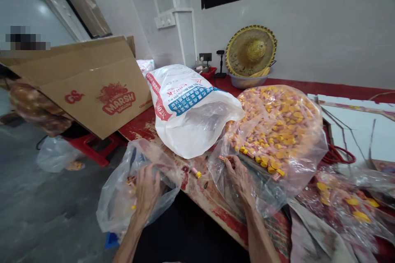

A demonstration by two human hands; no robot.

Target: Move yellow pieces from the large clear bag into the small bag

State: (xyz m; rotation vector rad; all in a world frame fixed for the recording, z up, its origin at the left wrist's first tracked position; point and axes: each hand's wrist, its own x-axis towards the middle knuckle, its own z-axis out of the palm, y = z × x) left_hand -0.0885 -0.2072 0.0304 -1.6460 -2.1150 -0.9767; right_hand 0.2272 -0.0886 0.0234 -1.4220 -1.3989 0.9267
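My left hand (147,187) is over the mouth of a clear plastic bag (112,201) at the table's left edge. Its fingers bend down and away, and their tips are hidden. A few small yellow and pink pieces (132,181) show through that bag. My right hand (238,172) pinches a small pink-and-white piece (221,158) between thumb and fingertips. It is just in front of a large clear bag (308,160) filled with small pink tubes with yellow caps (277,119). Between my hands, one capped tube (196,172) lies on the worn red table (212,205).
A white printed sack (188,111) lies open-mouthed at the table's middle. Left of it tilts a cardboard box (83,86), with a person's sleeve (37,107) behind and a red stool (95,150) below. Wrapped pieces (348,201) and a grey cloth (317,234) lie at right.
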